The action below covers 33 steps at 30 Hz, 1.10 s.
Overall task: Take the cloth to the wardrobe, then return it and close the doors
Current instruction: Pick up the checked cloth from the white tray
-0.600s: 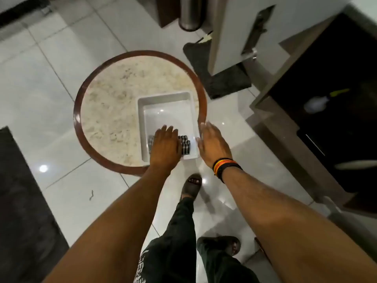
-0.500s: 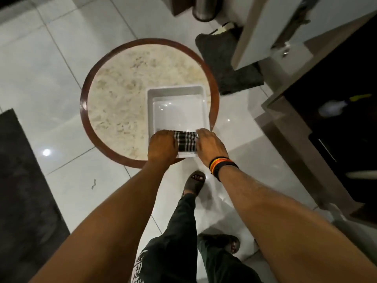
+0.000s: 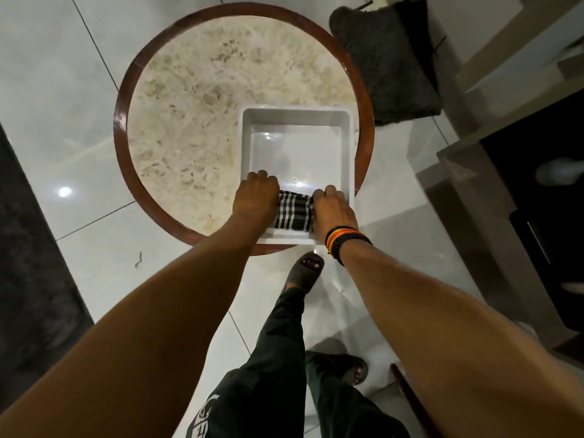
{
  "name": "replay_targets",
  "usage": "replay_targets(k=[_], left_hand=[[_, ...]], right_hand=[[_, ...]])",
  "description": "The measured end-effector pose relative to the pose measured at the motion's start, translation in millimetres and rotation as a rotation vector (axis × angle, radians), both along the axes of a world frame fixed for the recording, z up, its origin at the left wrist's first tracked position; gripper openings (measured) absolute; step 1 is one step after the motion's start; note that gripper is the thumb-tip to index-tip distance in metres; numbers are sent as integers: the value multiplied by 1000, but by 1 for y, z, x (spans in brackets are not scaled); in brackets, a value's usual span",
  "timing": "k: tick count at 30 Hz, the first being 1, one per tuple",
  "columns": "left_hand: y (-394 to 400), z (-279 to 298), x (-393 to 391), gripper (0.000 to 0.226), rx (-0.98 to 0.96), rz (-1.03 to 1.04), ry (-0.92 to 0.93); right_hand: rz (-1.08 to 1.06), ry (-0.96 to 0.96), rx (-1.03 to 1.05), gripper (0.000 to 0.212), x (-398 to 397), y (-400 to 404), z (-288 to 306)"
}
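A folded black-and-white checked cloth (image 3: 294,211) lies at the near end of a white plastic tub (image 3: 297,116) on a round marble-topped table (image 3: 202,99). My left hand (image 3: 256,197) grips the cloth's left end with curled fingers. My right hand (image 3: 331,208), with coloured bands at the wrist, grips its right end. Both hands reach into the tub. The open wardrobe (image 3: 534,200) shows as a dark cavity at the right edge.
A dark fluffy mat (image 3: 385,58) lies beyond the table to the right. A dark rug (image 3: 28,279) covers the floor on the left. My legs and sandalled feet (image 3: 308,270) stand on glossy white tiles just below the table.
My right hand has moved from the tub's outer side onto the cloth's right end. My left hand has shifted left, uncovering the cloth. The view has come closer to the table.
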<state>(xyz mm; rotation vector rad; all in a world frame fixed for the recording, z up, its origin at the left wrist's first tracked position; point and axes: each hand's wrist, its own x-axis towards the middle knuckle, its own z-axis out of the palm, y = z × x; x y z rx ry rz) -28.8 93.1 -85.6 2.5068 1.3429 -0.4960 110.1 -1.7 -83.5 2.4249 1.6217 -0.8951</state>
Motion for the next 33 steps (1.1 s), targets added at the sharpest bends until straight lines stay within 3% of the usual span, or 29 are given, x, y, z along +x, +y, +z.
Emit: replay_targets(k=[4, 11, 24, 33], left_hand=[[8, 14, 4, 35, -98, 39, 5], [13, 74, 20, 24, -396, 257, -260], [-103, 181, 134, 38, -541, 89, -499], [-206, 307, 258, 18, -586, -256, -660]], right_hand=[[-95, 90, 50, 34, 3, -1, 10], [-346, 234, 150, 25, 29, -22, 67], [-993, 291, 432, 34, 128, -175, 185], [-1239, 39, 680, 29, 196, -308, 315]])
